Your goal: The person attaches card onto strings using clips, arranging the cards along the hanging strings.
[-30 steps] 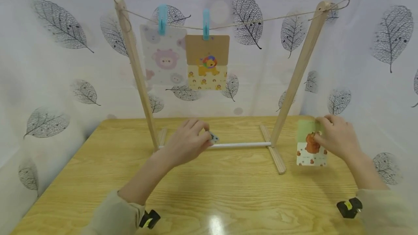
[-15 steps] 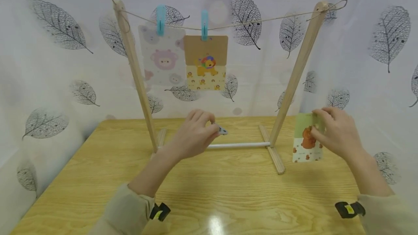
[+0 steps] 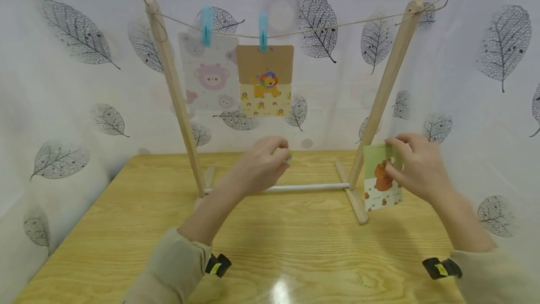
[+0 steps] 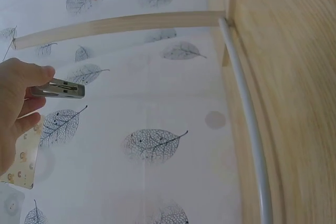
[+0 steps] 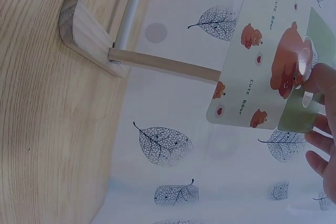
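Between thumb and fingers, my left hand (image 3: 263,165) pinches a greyish clothespin (image 4: 62,88); the head view shows only a sliver of it. My right hand (image 3: 419,165) grips a green and white card with a brown bear (image 3: 383,177) by its upper right part, in front of the right post's lower end. "Cute Bear" lettering shows on this card in the right wrist view. On the string (image 3: 333,27) hang a pale card with a pink animal face (image 3: 212,78) and a brown and yellow lion card (image 3: 266,81). Blue clothespins (image 3: 206,26) hold both.
Two wooden posts, left (image 3: 175,93) and right (image 3: 386,90), carry the string. A white rod (image 3: 310,187) joins them low down, over wooden feet (image 3: 356,205) on the wooden table (image 3: 274,243). A leaf-patterned curtain (image 3: 337,121) hangs behind.
My left hand has moved right and up with the clothespin, which has turned mostly out of the head view. My right hand has brought the bear card left and slightly up, tilting it.
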Motion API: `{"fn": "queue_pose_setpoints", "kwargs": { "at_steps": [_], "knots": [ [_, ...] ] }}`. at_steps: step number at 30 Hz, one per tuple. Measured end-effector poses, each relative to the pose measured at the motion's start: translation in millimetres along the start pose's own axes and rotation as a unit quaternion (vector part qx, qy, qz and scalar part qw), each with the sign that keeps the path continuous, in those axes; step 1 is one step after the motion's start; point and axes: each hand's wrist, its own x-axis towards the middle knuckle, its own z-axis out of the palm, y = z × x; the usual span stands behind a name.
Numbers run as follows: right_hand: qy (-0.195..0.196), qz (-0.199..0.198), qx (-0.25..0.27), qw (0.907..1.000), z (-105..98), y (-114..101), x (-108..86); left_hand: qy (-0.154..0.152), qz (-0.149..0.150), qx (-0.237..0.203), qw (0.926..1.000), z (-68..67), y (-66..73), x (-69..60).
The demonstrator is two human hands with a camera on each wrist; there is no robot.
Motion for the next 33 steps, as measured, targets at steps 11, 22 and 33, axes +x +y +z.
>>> {"fn": "queue_pose_setpoints", "kwargs": {
  "at_steps": [11, 22, 33],
  "knots": [
    [0.015, -0.033, 0.018, 0.9992, 9.0, -7.5, 8.1, 0.008, 0.019, 0.003, 0.9998, 4.5, 9.8, 32.1],
    [0.056, -0.058, 0.009, 0.9967, 9.9, -16.5, 27.0, 0.049, 0.032, 0.096, 0.9936, -3.4, 13.7, 73.9],
    [0.089, -0.078, -0.009, 0.9929, 7.5, -23.5, 53.3, 0.068, 0.031, 0.211, 0.9746, -14.6, 5.8, 111.3]
  ]
}}
